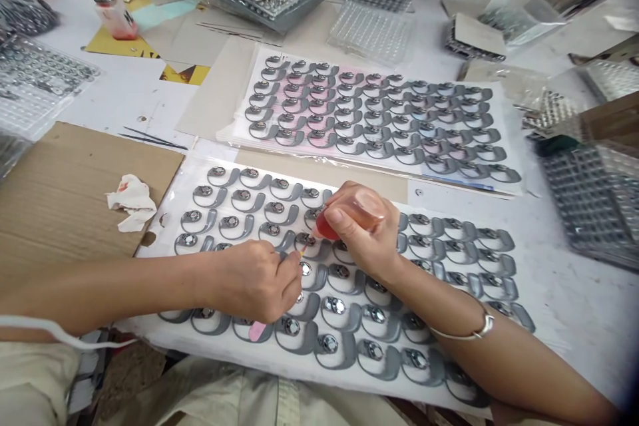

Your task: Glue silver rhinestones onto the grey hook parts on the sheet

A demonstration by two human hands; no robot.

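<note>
Left hand (pixel 259 279) pinches a thin stick (pixel 301 252) (right hand (pixel 367 243) grips soft reddish bottle (pixel 368 208)).

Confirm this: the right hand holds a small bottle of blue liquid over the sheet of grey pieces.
Not blue: the head view shows the small bottle in the right hand holding reddish liquid, over the sheet of grey pieces.

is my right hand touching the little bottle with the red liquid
Touching. The head view shows the right hand closed around the small bottle, with fingers and thumb pressed against its sides.
</note>
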